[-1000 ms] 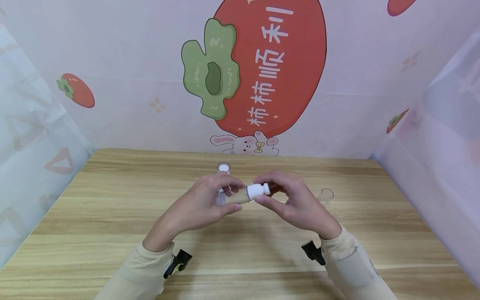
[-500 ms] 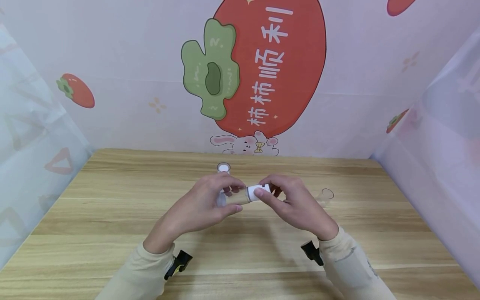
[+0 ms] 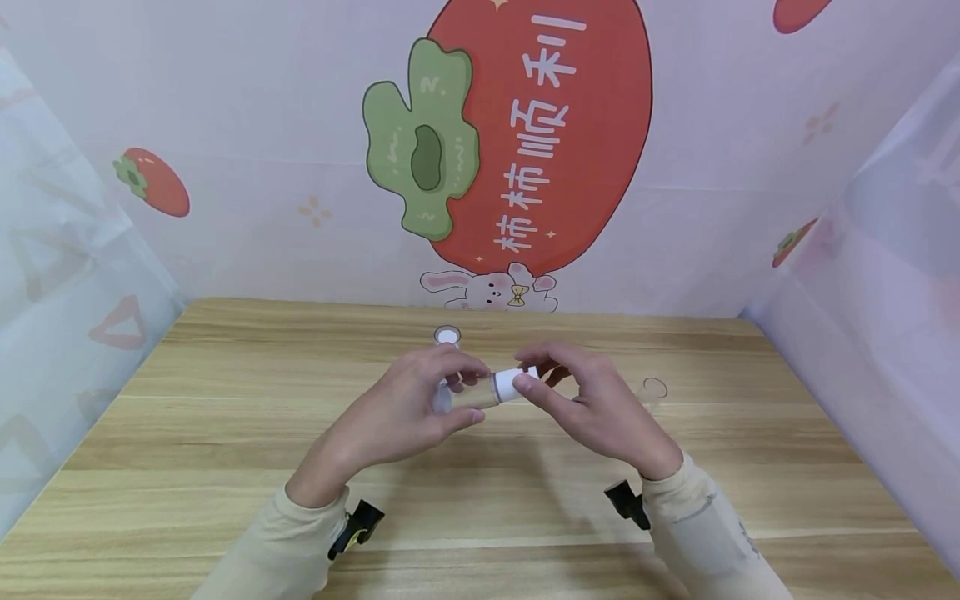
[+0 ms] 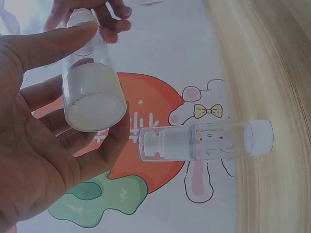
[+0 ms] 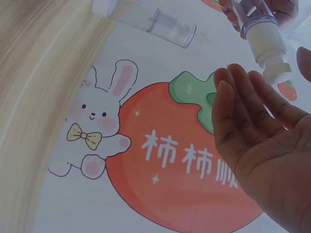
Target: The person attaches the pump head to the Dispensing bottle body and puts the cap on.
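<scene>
A clear pump bottle (image 3: 474,394) with a white pump top (image 3: 508,384) lies nearly level above the table. My left hand (image 3: 408,404) grips its body, thumb on the near side and fingers curled round the far side. The white base of this bottle (image 4: 95,107) faces the left wrist camera. My right hand (image 3: 592,406) is around the white pump top with parted, slightly bent fingers. In the right wrist view, a gap shows between the fingers (image 5: 238,97) and the pump head (image 5: 277,70).
A second clear pump bottle (image 4: 214,141) stands upright behind my left hand, its clear cap over the white pump. A clear cylindrical cap (image 3: 654,388) stands on the wooden table (image 3: 495,517) beyond my right wrist. Printed cloth walls (image 3: 262,125) border the table.
My right hand has shifted over the white pump top, its thumb moving up across it, then drawn slightly back with fingers loosened. The left hand and bottle have stayed almost still.
</scene>
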`<state>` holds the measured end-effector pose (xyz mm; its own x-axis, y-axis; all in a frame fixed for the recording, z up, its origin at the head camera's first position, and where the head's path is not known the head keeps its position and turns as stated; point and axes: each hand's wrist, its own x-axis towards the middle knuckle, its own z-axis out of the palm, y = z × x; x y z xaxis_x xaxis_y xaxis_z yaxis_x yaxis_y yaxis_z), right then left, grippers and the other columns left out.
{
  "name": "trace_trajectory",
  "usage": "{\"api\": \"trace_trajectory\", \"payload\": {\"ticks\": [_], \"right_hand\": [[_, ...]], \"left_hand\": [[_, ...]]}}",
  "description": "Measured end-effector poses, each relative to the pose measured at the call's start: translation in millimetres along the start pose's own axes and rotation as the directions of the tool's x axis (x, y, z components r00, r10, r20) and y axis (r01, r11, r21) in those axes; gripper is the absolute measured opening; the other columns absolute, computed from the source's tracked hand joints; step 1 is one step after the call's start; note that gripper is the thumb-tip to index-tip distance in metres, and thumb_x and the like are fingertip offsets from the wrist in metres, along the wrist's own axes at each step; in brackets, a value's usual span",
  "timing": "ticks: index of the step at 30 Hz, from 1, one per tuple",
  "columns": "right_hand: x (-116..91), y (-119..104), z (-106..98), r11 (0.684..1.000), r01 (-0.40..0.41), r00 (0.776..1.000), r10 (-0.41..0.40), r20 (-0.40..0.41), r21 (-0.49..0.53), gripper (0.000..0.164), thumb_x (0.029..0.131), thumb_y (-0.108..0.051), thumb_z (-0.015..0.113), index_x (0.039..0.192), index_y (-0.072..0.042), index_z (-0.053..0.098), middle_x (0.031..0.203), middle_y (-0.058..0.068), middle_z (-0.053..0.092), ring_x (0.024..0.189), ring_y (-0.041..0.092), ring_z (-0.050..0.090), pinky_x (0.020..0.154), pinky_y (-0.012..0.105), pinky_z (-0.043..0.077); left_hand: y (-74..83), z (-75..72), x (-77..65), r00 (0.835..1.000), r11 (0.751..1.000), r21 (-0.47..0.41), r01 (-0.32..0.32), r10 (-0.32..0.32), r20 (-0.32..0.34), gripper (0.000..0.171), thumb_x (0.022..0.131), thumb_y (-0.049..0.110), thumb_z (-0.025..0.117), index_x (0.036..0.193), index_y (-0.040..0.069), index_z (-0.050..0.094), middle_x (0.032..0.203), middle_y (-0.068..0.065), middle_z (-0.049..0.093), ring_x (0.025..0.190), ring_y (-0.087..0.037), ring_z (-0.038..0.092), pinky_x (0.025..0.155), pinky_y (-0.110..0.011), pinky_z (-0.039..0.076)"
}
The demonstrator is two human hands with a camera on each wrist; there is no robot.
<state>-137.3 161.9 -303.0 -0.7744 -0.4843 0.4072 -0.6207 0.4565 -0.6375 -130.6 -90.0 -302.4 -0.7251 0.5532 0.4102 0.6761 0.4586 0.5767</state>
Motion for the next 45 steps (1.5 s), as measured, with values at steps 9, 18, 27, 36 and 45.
{"api": "trace_trajectory", "payload": {"ticks": [9, 18, 27, 36, 45], "right_hand": [[0.4, -1.2, -2.5, 0.994, 0.099, 0.995, -0.099, 0.001, 0.045, 0.033, 0.093, -0.013, 0.076, 0.124, -0.012, 0.066, 0.114, -0.006, 0.069, 0.096, 0.011, 0.066, 0.085, 0.035, 0.057], [0.0, -2.0, -2.6, 0.987, 0.146, 0.989, -0.146, 0.006, 0.061, 0.042, 0.086, -0.007, 0.082, 0.125, -0.012, 0.066, 0.118, -0.004, 0.067, 0.100, 0.013, 0.065, 0.085, 0.033, 0.056], [1.4, -1.7, -3.1, 0.985, 0.158, 0.987, -0.160, 0.027, 0.075, 0.035, 0.088, -0.002, 0.078, 0.121, -0.011, 0.067, 0.114, -0.005, 0.067, 0.100, 0.013, 0.064, 0.083, 0.036, 0.058], [1.5, -1.5, -1.5, 0.988, 0.136, 0.990, -0.139, 0.030, 0.078, 0.031, 0.090, -0.004, 0.077, 0.119, -0.010, 0.068, 0.112, -0.005, 0.067, 0.096, 0.013, 0.065, 0.081, 0.033, 0.058], [1.1, 2.0, 1.3, 0.990, 0.117, 0.992, -0.121, 0.035, 0.079, 0.026, 0.092, -0.006, 0.075, 0.117, -0.011, 0.068, 0.111, -0.004, 0.067, 0.092, 0.013, 0.065, 0.080, 0.032, 0.058]], "left_hand": [[1.2, -1.5, 0.2, 0.999, 0.999, -0.012, 0.032, -0.032, 0.007, 0.038, 0.081, 0.011, 0.087, 0.115, 0.007, 0.072, 0.102, 0.004, 0.069, 0.092, -0.014, 0.063, 0.085, -0.034, 0.054], [0.4, -2.0, 0.2, 0.999, 0.999, -0.029, 0.036, -0.036, 0.003, 0.037, 0.080, 0.010, 0.087, 0.114, 0.008, 0.072, 0.102, 0.004, 0.070, 0.091, -0.017, 0.065, 0.084, -0.034, 0.054], [-0.2, -1.7, -0.2, 1.000, 0.999, -0.042, 0.016, -0.016, -0.009, 0.037, 0.080, 0.010, 0.087, 0.114, 0.007, 0.072, 0.102, 0.000, 0.071, 0.090, -0.015, 0.063, 0.082, -0.033, 0.054], [0.6, -1.0, 0.3, 1.000, 0.999, -0.024, 0.026, -0.026, -0.003, 0.036, 0.080, 0.010, 0.087, 0.113, 0.008, 0.072, 0.102, 0.000, 0.071, 0.089, -0.015, 0.063, 0.083, -0.033, 0.053], [1.7, -0.1, 0.3, 1.000, 1.000, -0.002, 0.026, -0.026, 0.010, 0.036, 0.081, 0.011, 0.086, 0.115, 0.008, 0.072, 0.102, 0.004, 0.069, 0.091, -0.014, 0.062, 0.084, -0.034, 0.053]]}}
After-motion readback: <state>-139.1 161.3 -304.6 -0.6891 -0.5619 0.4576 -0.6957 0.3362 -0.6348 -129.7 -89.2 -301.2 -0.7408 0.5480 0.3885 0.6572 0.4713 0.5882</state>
